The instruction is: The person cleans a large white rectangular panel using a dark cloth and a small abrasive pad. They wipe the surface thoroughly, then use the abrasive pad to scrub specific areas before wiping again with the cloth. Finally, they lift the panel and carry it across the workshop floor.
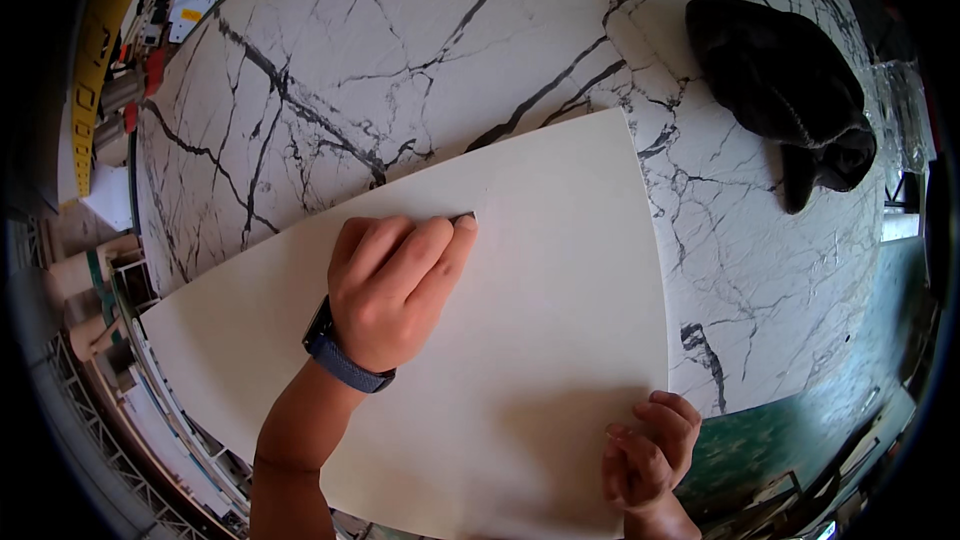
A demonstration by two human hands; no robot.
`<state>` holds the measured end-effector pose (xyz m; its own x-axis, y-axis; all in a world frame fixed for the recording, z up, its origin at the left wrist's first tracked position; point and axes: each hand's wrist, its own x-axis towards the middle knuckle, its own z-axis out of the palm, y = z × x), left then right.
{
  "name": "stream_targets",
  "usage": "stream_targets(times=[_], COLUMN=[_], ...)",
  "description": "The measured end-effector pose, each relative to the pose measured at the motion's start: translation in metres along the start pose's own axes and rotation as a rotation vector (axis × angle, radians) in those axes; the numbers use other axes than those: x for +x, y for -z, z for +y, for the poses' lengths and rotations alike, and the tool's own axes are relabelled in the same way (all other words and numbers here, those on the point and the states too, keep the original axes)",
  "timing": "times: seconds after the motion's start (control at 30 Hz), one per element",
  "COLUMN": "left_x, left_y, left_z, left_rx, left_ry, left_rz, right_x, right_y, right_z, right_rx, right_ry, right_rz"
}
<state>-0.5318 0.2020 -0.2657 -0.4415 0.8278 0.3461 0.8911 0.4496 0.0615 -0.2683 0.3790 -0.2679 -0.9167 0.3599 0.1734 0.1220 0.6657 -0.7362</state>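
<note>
Left hand (395, 290) lies knuckles-up, fingers curled, pressing the big cream sheet (540, 340) at centre, perhaps pinching something small. Right hand (650, 450), five o'clock, grips its near edge. Ease off and the sheet could skid on the slick marble table (420, 50). Dark cloth (785, 80) at two o'clock, workshop clutter at ten.

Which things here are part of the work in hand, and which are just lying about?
In use: cream sheet, left hand pressing on it with a small dark tool at the fingertips, right hand at its near edge.
Lying about: black cloth, clutter beyond the marble table.
</note>
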Motion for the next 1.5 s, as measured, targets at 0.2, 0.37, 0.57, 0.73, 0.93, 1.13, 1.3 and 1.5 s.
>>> stream_targets(times=[0.2,0.37,0.57,0.73,0.93,1.13,1.3,1.5], left_x=[0.01,-0.013,0.008,-0.005,-0.047,-0.112,-0.162,-0.219], left_y=[-0.002,0.0,-0.014,-0.009,0.041,0.08,0.111,0.148], left_z=[-0.004,0.004,-0.008,-0.007,0.01,0.031,0.031,0.042], left_rx=[-0.03,0.015,-0.019,0.09,-0.171,-0.481,-0.918,-0.855], left_ry=[0.027,0.007,0.007,0.16,0.637,0.963,1.227,1.299], left_rz=[0.01,0.041,0.132,0.128,0.224,0.41,0.7,0.896], right_x=[0.001,0.001,0.001,0.001,0.05,0.254,0.279,0.16], right_y=[0.001,0.003,0.003,0.001,0.031,0.028,0.042,-0.031], right_z=[-0.001,-0.002,-0.003,-0.003,0.032,0.083,0.089,-0.11], right_rx=[0.018,0.03,0.004,-0.002,-0.136,-0.89,-0.799,-0.53], right_ry=[0.007,0.009,-0.006,0.002,0.217,0.436,0.31,0.788], right_rz=[-0.029,-0.065,-0.073,-0.035,0.02,-0.073,-0.027,-0.183])
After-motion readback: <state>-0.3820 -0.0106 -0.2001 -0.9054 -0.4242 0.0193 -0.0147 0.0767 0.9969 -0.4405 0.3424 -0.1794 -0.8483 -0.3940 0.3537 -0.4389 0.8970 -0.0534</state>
